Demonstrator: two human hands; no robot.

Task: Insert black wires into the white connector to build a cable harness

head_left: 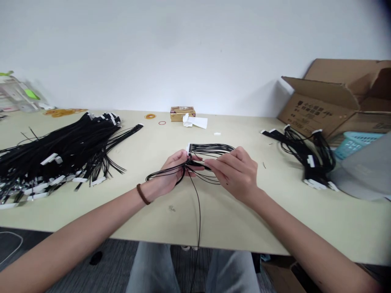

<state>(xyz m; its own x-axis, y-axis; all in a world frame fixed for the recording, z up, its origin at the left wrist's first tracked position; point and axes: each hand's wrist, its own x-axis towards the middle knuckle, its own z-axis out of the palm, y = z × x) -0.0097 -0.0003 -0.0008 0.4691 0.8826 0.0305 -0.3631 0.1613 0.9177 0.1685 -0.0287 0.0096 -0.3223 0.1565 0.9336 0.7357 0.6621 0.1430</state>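
A bundle of thin black wires with white connectors (210,149) lies folded at the middle of the table. My left hand (171,173) is closed around the bundle's waist, a brown band on its wrist. My right hand (236,171) pinches the same wires just to the right, fingers pressed together. One loose black strand hangs down over the table's front edge.
A big heap of black wire harnesses (58,152) covers the left of the beige table (232,219). Bundled harnesses (308,156) lie at right beside an open cardboard box (339,99) and a blue basket (354,142). A small box (182,113), tissue and rubber bands (150,116) sit at the back.
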